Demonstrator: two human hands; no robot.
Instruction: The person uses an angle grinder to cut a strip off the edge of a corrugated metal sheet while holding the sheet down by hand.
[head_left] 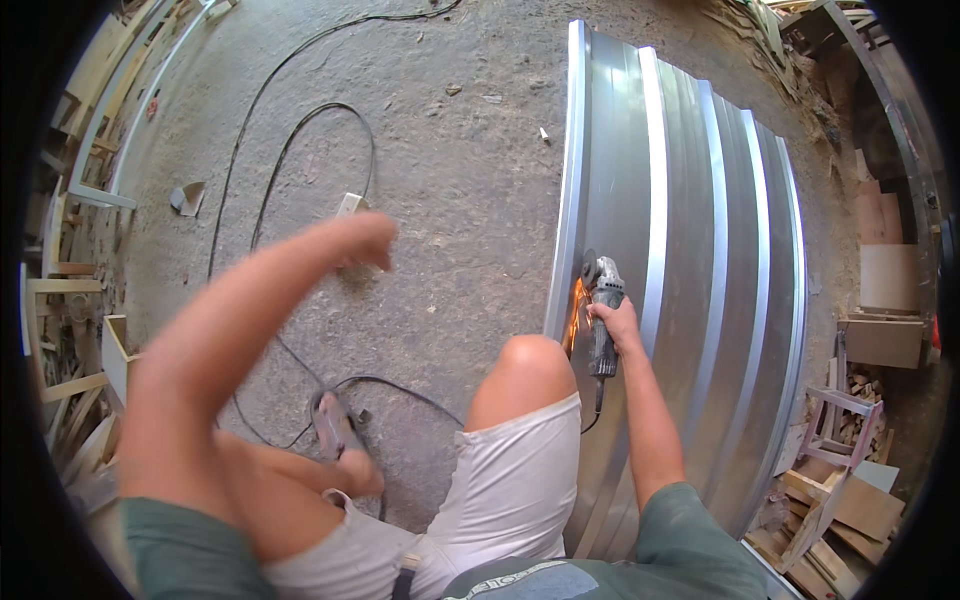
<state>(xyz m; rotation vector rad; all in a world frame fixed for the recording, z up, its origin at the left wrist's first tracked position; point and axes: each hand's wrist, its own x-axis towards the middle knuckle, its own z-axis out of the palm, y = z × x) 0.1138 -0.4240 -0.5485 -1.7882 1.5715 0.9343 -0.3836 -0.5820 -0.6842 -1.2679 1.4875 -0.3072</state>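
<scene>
My right hand [620,326] is wrapped round the body of an angle grinder [604,345]. Its disc [589,268] meets the ribbed metal sheet [683,210] close to the sheet's left edge. Orange sparks [575,318] stream from the disc back toward my bent knee. My left hand [374,240] is up over the concrete floor, well apart from the grinder and the sheet. Motion smears its fingers, so their pose is unclear. Just beyond it, partly hidden, lies a pale power strip or socket box [352,204].
A black cable [268,85] loops across the concrete floor [460,190] and passes by my sandalled foot [338,425]. Wooden frames and offcuts [75,290] line the left side. To the right stand a small pinkish stool [842,425], boards [868,508] and a wooden box [880,340].
</scene>
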